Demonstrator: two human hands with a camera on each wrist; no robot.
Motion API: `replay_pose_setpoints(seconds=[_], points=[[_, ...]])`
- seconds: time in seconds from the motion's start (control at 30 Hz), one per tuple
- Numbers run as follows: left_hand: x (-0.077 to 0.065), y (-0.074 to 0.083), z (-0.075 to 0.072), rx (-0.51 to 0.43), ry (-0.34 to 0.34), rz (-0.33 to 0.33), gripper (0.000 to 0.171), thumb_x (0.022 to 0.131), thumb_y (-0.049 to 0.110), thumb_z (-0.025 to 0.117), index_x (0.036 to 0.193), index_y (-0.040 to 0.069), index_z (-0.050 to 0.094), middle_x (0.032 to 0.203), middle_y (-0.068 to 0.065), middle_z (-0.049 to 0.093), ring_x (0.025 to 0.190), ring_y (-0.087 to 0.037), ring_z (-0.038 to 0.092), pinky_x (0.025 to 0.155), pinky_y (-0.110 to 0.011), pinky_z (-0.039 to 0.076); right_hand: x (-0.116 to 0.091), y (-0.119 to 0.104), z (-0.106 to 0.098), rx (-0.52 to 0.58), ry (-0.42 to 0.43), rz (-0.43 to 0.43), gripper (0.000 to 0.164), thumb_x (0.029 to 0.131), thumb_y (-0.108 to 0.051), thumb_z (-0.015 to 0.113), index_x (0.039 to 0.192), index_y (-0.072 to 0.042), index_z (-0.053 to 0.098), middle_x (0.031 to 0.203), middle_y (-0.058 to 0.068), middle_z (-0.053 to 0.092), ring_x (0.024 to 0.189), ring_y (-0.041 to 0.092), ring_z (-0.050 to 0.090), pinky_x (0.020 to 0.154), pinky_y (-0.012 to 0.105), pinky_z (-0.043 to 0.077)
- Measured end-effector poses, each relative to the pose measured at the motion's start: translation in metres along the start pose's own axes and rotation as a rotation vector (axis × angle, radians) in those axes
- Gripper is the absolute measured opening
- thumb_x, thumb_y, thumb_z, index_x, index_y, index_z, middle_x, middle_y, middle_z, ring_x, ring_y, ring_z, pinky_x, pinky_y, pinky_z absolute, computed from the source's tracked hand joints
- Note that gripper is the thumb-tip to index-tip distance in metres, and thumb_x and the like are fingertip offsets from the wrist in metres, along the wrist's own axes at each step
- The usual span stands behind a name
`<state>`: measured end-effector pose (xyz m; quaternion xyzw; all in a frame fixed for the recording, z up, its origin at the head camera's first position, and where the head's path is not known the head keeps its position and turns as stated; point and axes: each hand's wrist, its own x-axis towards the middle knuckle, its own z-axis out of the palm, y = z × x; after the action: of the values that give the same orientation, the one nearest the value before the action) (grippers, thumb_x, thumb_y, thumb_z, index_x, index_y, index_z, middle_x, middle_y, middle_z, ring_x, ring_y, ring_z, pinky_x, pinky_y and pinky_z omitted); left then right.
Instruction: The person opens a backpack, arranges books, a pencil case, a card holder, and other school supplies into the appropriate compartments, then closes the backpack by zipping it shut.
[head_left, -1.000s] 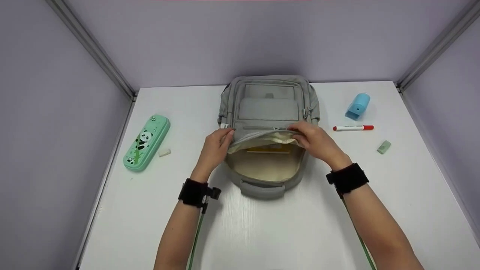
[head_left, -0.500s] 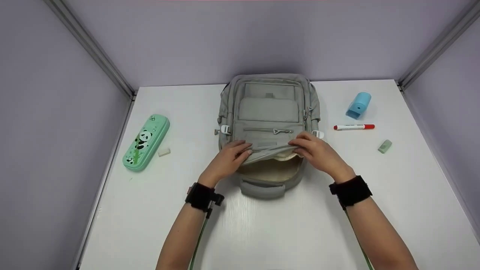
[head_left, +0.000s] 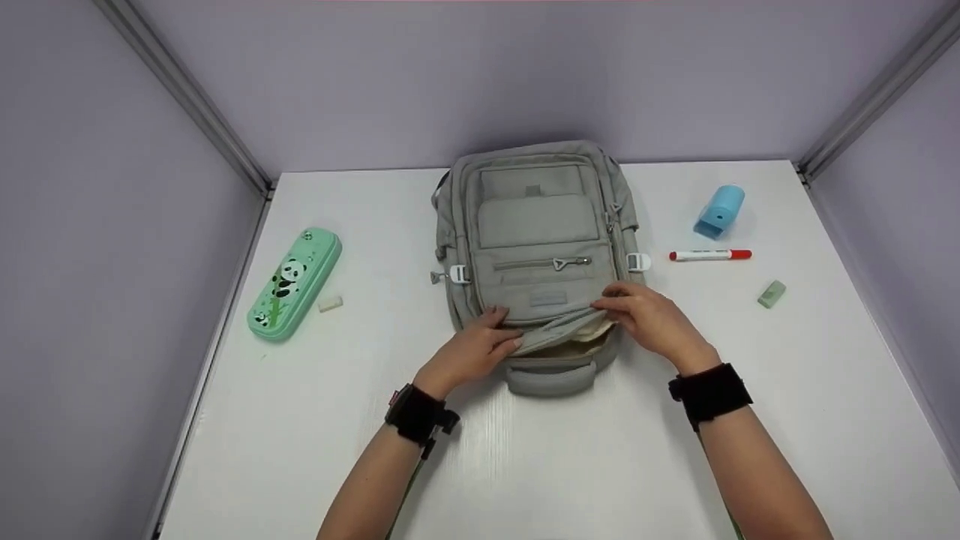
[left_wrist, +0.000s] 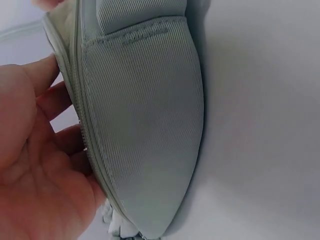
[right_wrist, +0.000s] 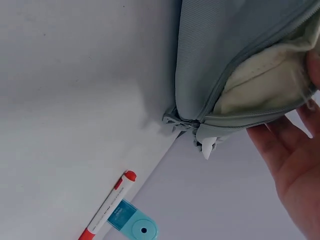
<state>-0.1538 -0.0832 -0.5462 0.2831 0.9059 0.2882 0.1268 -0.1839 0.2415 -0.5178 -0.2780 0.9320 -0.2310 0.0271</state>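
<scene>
On a white tabletop [head_left: 247, 450], a person's left hand [head_left: 469, 355] and right hand [head_left: 658, 324] gripped the near flap [head_left: 556, 332] of a gray backpack [head_left: 537, 222].

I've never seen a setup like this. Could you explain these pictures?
There is no machine: a person's bare left hand and right hand do the work. The wide picture is taken from the head, the two close ones from the left and right wrists. On the white table are a gray backpack, a green panda case, a red-and-white marker, a blue sharpener-like object, a whitish block and a green block. Both hands pinch the flap edge of the partly open backpack.
</scene>
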Motion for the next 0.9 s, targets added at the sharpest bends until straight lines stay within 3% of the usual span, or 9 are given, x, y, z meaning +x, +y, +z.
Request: replay_pose_setpoints(seconds=[0.17, 0.3, 0.37, 0.43, 0.53, 0.6, 0.7, 0.8, 0.9], points=[[0.0, 0.006, 0.003, 0.06, 0.011, 0.028, 0.038, 0.104, 0.035, 0.05, 0.127, 0.011, 0.068, 0.153, -0.026, 0.03, 0.142, -0.042, 0.025, 0.112, -0.048, 0.028, -0.001, -0.004, -0.005, 0.086, -0.146, 0.083, 0.035, 0.089, -0.036, 0.073, 0.11, -0.008, 0.076, 0.138, 0.014, 0.052, 0.129, 0.033, 0.046, 0.101, 0.05, 0.04], [0.002, 0.005, -0.006, 0.009, 0.058, 0.008, 0.033, 0.102, 0.03, 0.056, 0.124, 0.009, 0.068, 0.149, -0.023, 0.039, 0.138, -0.038, 0.035, 0.11, -0.046, 0.032, 0.007, -0.011, -0.004, 0.048, -0.127, 0.061, 0.039, 0.091, -0.043, 0.068, 0.088, -0.006, 0.079, 0.137, 0.016, 0.053, 0.13, 0.034, 0.045, 0.104, 0.049, 0.037], [0.004, 0.002, -0.011, -0.036, 0.138, -0.042, 0.031, 0.101, 0.024, 0.058, 0.125, 0.006, 0.067, 0.146, -0.021, 0.043, 0.13, -0.034, 0.047, 0.104, -0.043, 0.04, 0.014, -0.015, 0.0, 0.01, -0.102, 0.02, 0.037, 0.093, -0.041, 0.067, 0.089, -0.007, 0.078, 0.138, 0.016, 0.052, 0.131, 0.034, 0.044, 0.105, 0.049, 0.036], [0.006, -0.003, -0.015, -0.063, 0.265, -0.11, 0.029, 0.1, 0.017, 0.059, 0.125, 0.004, 0.064, 0.14, -0.019, 0.048, 0.118, -0.029, 0.056, 0.096, -0.04, 0.047, 0.022, -0.018, 0.005, -0.015, -0.097, -0.02, 0.035, 0.094, -0.041, 0.066, 0.105, -0.008, 0.076, 0.142, 0.016, 0.048, 0.133, 0.035, 0.041, 0.106, 0.05, 0.035], [0.01, -0.017, -0.02, -0.074, 0.462, -0.22, 0.029, 0.096, 0.005, 0.059, 0.124, 0.0, 0.062, 0.128, -0.019, 0.055, 0.108, -0.029, 0.06, 0.089, -0.04, 0.05, 0.035, -0.024, 0.012, -0.046, -0.117, -0.073, 0.047, 0.094, -0.042, 0.064, 0.132, -0.015, 0.063, 0.148, 0.017, 0.041, 0.137, 0.039, 0.035, 0.108, 0.053, 0.032], [0.013, -0.029, -0.023, -0.078, 0.543, -0.278, 0.031, 0.094, -0.002, 0.057, 0.125, -0.004, 0.059, 0.122, -0.02, 0.058, 0.11, -0.032, 0.059, 0.092, -0.042, 0.048, 0.043, -0.027, 0.015, -0.076, -0.149, -0.069, 0.056, 0.095, -0.046, 0.061, 0.144, -0.021, 0.052, 0.153, 0.015, 0.034, 0.14, 0.043, 0.027, 0.109, 0.058, 0.027], [0.016, -0.048, -0.028, -0.106, 0.552, -0.367, 0.036, 0.095, -0.006, 0.051, 0.131, -0.007, 0.053, 0.124, -0.025, 0.058, 0.118, -0.037, 0.055, 0.098, -0.044, 0.044, 0.052, -0.032, 0.018, -0.113, -0.183, -0.025, 0.062, 0.094, -0.053, 0.058, 0.15, -0.03, 0.043, 0.158, 0.013, 0.025, 0.143, 0.048, 0.013, 0.105, 0.07, 0.019], [0.02, -0.063, -0.033, -0.134, 0.496, -0.438, 0.043, 0.097, -0.007, 0.044, 0.14, -0.007, 0.045, 0.131, -0.026, 0.054, 0.124, -0.037, 0.051, 0.103, -0.044, 0.04, 0.059, -0.036, 0.022, -0.137, -0.192, 0.033, 0.065, 0.093, -0.057, 0.058, 0.151, -0.038, 0.037, 0.162, 0.009, 0.016, 0.143, 0.051, 0.005, 0.097, 0.079, 0.016], [0.025, -0.073, -0.036, -0.136, 0.446, -0.466, 0.045, 0.099, -0.004, 0.042, 0.144, -0.007, 0.039, 0.136, -0.027, 0.051, 0.127, -0.037, 0.049, 0.106, -0.043, 0.037, 0.064, -0.039, 0.026, -0.152, -0.183, 0.071, 0.065, 0.092, -0.058, 0.059, 0.151, -0.04, 0.037, 0.162, 0.008, 0.013, 0.142, 0.054, 0.003, 0.092, 0.083, 0.016]])
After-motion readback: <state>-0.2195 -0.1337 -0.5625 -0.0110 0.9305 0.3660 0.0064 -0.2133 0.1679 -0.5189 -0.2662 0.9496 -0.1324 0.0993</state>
